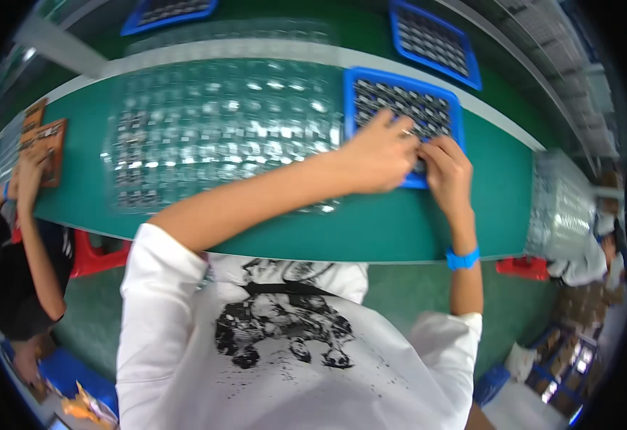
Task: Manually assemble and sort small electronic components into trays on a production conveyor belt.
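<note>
Both hands meet over a blue tray [457, 118] filled with rows of small dark and silvery parts. My left hand [380, 154] reaches across from the left, fingers curled and pinched near the tray's middle; a tiny shiny bit shows at its fingertips, too small to name. Close beside it, my right hand [448, 170] has thumb and fingers pressed together over the tray's right part; what they pinch is hidden. Left of the tray lies a wide clear plastic blister tray [220, 136]. Small dark parts sit in several of its left-hand pockets, and my left forearm passes over its lower right.
Two more blue trays [439, 43] lie beyond the pale strip along the green table [500, 186]. A stack of clear blister trays [561, 204] stands at the right end. At the left, another person's hand [32, 168] touches orange trays [52, 136]. Red stools [98, 259] flank me.
</note>
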